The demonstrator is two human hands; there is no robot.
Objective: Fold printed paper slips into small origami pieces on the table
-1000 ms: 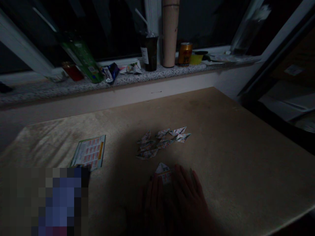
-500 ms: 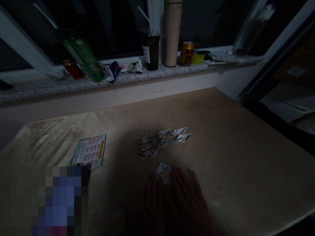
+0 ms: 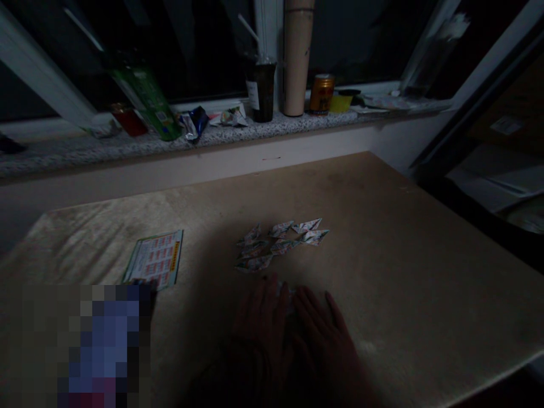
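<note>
A small printed paper (image 3: 291, 294) with a folded point lies on the table, mostly hidden under my fingers. My left hand (image 3: 262, 314) rests flat over its left part with the fingers stretched forward. On its right side, my right hand (image 3: 321, 326) also lies flat, fingers extended and slightly spread. Just beyond my fingertips sits a cluster of several small folded paper boats (image 3: 284, 246), made of similar printed paper. Shadow makes both hands dark, and the paper's lower part cannot be seen.
Printed sheets (image 3: 155, 258) lie at the left of the brown table (image 3: 382, 238), near a pixelated patch. Along the granite windowsill (image 3: 280, 127) stand a green bottle (image 3: 155, 105), a dark cup with a straw (image 3: 262, 93), a tall beige cylinder (image 3: 296, 62) and a gold can (image 3: 322, 95).
My left hand has slid forward and covers more of the folded paper, whose tip showed clearly before. My right hand has barely moved. The paper boats stay in place.
</note>
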